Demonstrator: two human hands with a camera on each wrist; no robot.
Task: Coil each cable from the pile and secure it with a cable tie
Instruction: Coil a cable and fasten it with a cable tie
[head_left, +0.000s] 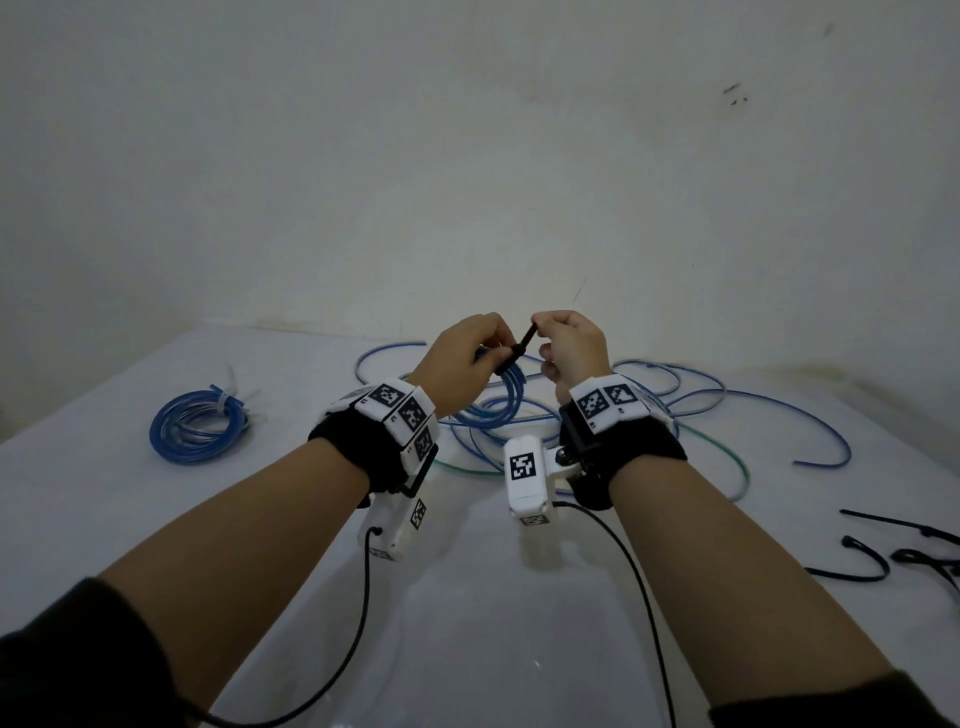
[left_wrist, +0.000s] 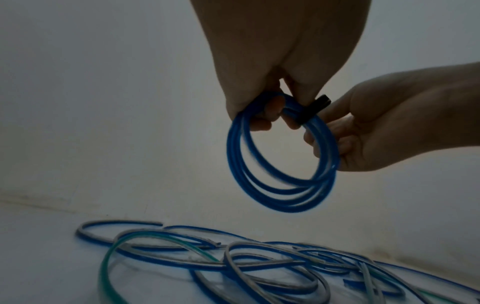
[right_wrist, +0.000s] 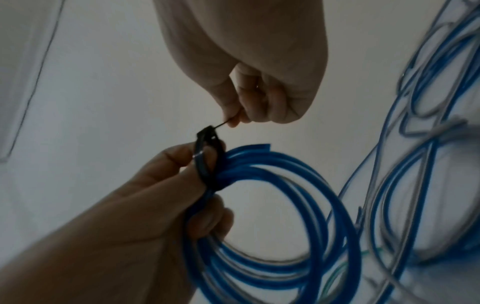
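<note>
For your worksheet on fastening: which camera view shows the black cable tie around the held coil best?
The right wrist view: the black cable tie loops round the blue coil. The left wrist view shows its head; the head view only its tail.

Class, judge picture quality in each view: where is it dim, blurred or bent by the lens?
Head view: dim, grey light; table edge bowed by the wide lens. Left wrist view: held blue coil smeared at its lower loops. Right wrist view: loose cables heavily blurred; black cable tie fairly sharp.
</note>
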